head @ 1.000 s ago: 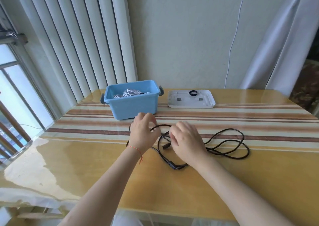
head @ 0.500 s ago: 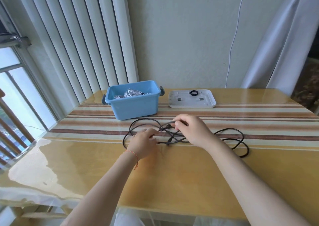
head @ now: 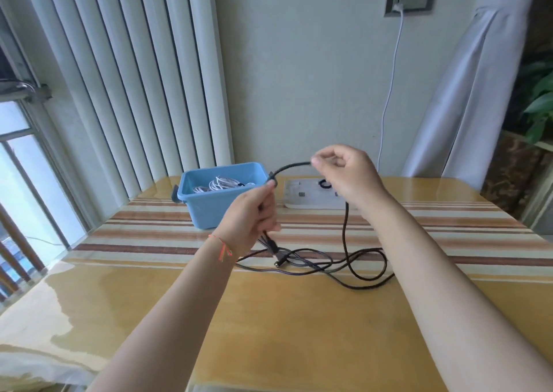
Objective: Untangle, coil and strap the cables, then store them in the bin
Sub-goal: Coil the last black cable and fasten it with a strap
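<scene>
Striped and glossy, the yellow wooden surface (head: 269, 317) carries a blue plastic bin (head: 223, 195) near its far edge, white coiled cables (head: 220, 183) already inside, a white flat lid (head: 311, 198) beside it. Half a second ago both hands worked low on the tangle; now the left hand (head: 250, 219) and right hand (head: 348, 176) are raised, each pinching the thin black cable (head: 345, 236) — an arc between them. Its remainder lies looped mid-surface, so untangling looks under way, coiling not yet begun.
</scene>
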Demonstrator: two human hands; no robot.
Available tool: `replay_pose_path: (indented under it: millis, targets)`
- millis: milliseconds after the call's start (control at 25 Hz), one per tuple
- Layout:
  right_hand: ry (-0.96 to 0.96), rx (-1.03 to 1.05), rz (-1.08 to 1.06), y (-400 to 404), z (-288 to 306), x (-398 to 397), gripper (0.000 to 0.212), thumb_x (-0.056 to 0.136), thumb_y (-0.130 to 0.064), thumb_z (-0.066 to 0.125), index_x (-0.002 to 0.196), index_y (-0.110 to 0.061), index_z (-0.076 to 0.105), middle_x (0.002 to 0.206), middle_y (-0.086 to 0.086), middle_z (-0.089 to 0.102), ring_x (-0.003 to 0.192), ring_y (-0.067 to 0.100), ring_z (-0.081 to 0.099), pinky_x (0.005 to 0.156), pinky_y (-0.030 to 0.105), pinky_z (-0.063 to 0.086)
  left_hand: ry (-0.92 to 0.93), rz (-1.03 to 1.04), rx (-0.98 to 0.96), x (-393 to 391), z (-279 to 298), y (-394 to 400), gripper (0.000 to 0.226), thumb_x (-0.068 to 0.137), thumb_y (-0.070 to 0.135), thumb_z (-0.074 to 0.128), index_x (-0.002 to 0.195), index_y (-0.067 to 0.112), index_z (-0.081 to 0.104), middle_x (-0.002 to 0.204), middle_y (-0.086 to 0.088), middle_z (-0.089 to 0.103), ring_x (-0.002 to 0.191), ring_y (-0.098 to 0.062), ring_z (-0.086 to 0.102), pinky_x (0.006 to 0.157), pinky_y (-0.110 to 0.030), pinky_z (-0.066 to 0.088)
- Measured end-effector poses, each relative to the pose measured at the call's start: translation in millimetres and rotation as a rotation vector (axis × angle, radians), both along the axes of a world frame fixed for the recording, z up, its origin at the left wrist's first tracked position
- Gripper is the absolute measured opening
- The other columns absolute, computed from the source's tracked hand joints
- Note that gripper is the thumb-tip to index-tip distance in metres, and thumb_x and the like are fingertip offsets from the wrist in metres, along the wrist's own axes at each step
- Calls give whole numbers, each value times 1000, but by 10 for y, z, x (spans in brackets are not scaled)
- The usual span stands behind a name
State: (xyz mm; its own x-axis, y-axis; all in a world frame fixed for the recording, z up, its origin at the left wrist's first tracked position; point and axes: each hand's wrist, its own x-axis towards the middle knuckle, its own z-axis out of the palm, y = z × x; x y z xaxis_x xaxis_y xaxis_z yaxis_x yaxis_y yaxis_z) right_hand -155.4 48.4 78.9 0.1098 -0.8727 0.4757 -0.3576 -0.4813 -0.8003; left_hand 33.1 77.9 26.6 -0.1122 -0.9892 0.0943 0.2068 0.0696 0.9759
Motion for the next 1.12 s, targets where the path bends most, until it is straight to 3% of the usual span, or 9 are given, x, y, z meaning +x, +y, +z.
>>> replay_pose_path:
  millis: [160,360,480,600,720,800,880,1000,1120]
  targets:
    - [726,476,149,-33,-286,-154,32,78,-47,76,92,-20,65,57,2,58,45,12,52,64,26,48,456,143,106,249,-46,-184,47,104,37,41,62,22,27,46,8,16,35,-6,16,34,-19,15]
    - [349,648,37,-75,-843,-456,15,84,-2,62,98,-6,61,73,11,69,61,21,64,73,44,58,634,464,249,713,-339,-284,45,106,36,36,63,21,33,41,7,18,31,-8,14,31,-19,11]
    - [552,497,-71,-93,-867,-397,7,90,-7,59,90,-10,65,81,6,71,63,17,62,61,34,55,496,473,218,677,-340,-280,27,95,22,38,71,16,47,47,5,26,37,-9,20,35,-19,12]
    - [979,381,84,39,-641,-139,12,94,-18,59,96,-21,70,91,-9,64,84,16,60,67,27,45,75,411,23,467,-249,-249,8,88,10,56,86,6,63,61,-1,50,52,-12,42,41,-19,27]
    - [944,330,311,140,-448,57,14,98,-23,55,100,-29,68,95,-10,63,87,15,58,76,32,47,-442,140,-124,221,-193,-135,26,103,13,46,88,6,66,76,-7,71,72,-17,67,68,-22,51]
    - [788,289,384,131,-392,85,17,101,-21,50,95,-28,64,91,-7,65,83,11,58,82,30,47,-620,-34,-137,93,-178,-48,28,106,16,41,90,3,60,66,-10,66,63,-21,63,66,-20,50]
    - [566,265,393,111,-379,49,19,103,-20,47,95,-25,63,79,-7,63,77,7,56,78,24,44,-599,-99,-71,66,-156,-10,32,107,18,38,85,5,58,52,-6,47,44,-17,41,46,-21,36]
    - [337,240,313,66,-430,-49,15,101,-22,52,97,-20,67,70,-4,60,66,5,54,71,19,45,-463,-187,83,116,-182,-19,45,106,35,38,65,16,43,55,-1,20,48,-14,13,42,-24,12]
    - [486,295,220,3,-527,-118,19,90,-41,67,88,-22,68,79,-6,67,71,5,58,68,21,45,-410,-213,111,132,-276,-19,50,103,38,46,65,21,19,63,-2,11,53,-15,9,45,-24,10]
